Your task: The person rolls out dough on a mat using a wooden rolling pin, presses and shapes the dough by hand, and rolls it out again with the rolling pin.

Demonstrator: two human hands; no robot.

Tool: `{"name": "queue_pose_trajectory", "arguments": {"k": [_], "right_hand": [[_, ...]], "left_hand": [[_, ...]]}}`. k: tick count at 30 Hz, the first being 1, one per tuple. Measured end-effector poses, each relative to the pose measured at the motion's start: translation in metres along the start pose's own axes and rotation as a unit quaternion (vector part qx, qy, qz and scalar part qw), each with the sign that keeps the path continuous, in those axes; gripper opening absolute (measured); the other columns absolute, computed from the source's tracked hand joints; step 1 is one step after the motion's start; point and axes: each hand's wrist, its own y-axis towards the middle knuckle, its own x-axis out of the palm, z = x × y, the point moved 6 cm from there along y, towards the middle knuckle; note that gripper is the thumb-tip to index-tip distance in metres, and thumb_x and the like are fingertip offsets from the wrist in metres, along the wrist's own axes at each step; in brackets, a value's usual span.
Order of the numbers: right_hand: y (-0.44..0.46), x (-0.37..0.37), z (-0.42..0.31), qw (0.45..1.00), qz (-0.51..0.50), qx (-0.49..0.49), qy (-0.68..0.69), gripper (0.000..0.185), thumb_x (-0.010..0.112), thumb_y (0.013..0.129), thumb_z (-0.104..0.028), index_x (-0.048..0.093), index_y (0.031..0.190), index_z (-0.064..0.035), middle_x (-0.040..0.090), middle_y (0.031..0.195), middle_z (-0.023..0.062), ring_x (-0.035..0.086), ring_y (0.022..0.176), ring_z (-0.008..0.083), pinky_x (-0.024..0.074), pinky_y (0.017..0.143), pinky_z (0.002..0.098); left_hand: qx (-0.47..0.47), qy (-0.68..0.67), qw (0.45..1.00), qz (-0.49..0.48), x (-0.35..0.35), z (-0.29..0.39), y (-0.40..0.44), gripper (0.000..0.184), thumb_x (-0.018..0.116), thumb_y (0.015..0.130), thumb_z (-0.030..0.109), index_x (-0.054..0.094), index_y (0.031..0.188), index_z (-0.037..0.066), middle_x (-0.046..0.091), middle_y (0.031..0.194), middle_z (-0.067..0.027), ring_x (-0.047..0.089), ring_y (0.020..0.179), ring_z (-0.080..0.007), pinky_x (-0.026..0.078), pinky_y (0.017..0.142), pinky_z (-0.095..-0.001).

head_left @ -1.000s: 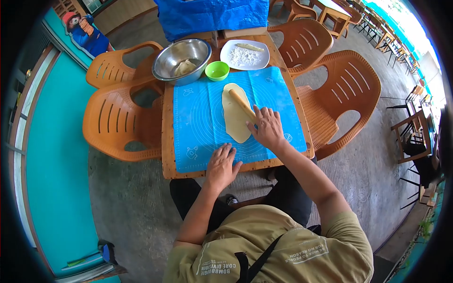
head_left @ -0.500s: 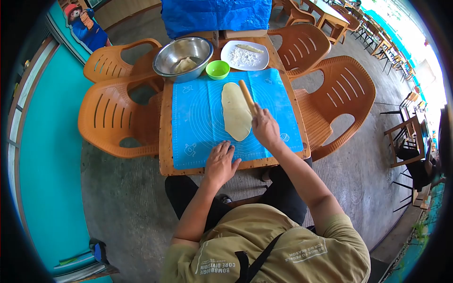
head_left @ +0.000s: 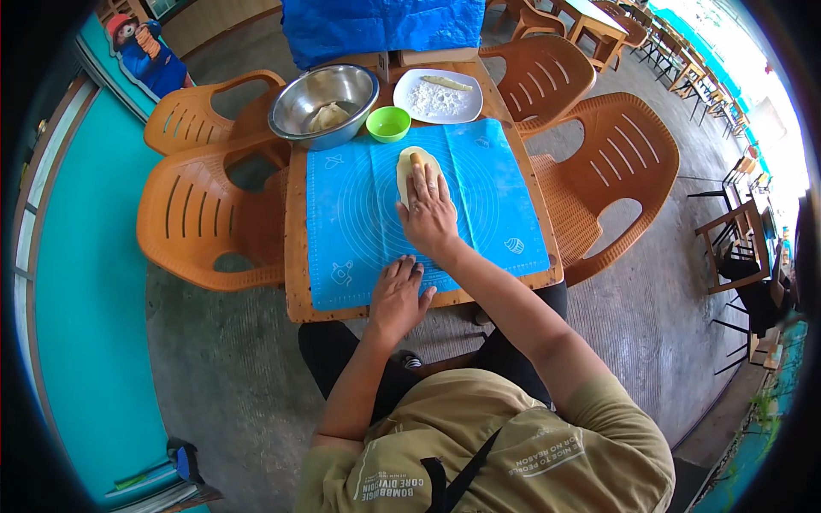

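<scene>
- On the blue mat [head_left: 351, 248], near its middle: flattened dough [head_left: 404, 174], long axis running away from the person, rolling pin [head_left: 416, 159] lying along it.
- Right hand [head_left: 430, 218]: palm down over pin and dough, fingers extended forward and slightly apart, thumb out to the side. Pressed flat over the pin, not wrapped round it.
- Left hand [head_left: 397, 295]: palm down at the mat's near edge, fingers slightly spread, thumb angled away. No object visible in it.
- Beyond the mat, on the wooden table [head_left: 298, 265]: steel bowl [head_left: 291, 96] with a pale dough lump [head_left: 328, 117], green bowl [head_left: 389, 124] just beside it, white plate [head_left: 470, 111] with white powder [head_left: 436, 100] and a pale elongated piece [head_left: 446, 83].
- Hidden: most of the pin and the dough's near part, under the right hand. Can't see either palm, so exact contact is unclear.
- Cut off: blue cover [head_left: 380, 30] at top edge. Green bowl's contents hard to make out.
</scene>
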Motion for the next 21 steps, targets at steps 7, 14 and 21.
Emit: {"name": "queue_pose_trajectory", "arguments": {"k": [7,14,21], "right_hand": [[0.018,0.037,0.024,0.997,-0.075,0.019,-0.023,0.074,0.035,0.113,-0.049,0.034,0.164,0.0049,0.023,0.176,0.0209,0.014,0.165,0.0361,0.0053,0.135,0.0494],[0.017,0.034,0.049,0.994,-0.092,0.059,0.002,0.072,0.035,0.113,-0.044,0.023,0.169,-0.0003,0.018,0.177,0.0213,0.006,0.166,0.0373,-0.0031,0.133,0.0563],[0.015,0.031,0.068,0.988,-0.101,0.118,0.007,0.070,0.036,0.113,-0.043,0.021,0.171,-0.0076,0.015,0.178,0.0225,0.001,0.166,0.0437,-0.0056,0.131,0.0613]], "left_hand": [[-0.006,-0.011,1.000,-0.014,-0.003,-0.001,0.001,0.052,0.072,0.098,0.032,0.067,0.133,-0.006,0.062,0.143,-0.0237,0.055,0.137,-0.0377,0.044,0.117,-0.0478],[0.000,-0.009,1.000,-0.006,-0.003,-0.001,0.000,0.053,0.074,0.097,0.031,0.067,0.134,-0.006,0.061,0.144,-0.0240,0.055,0.137,-0.0388,0.044,0.117,-0.0490],[0.004,-0.006,1.000,0.014,-0.002,-0.001,-0.004,0.054,0.074,0.096,0.032,0.067,0.134,-0.006,0.061,0.146,-0.0231,0.055,0.138,-0.0376,0.043,0.119,-0.0482]]}}
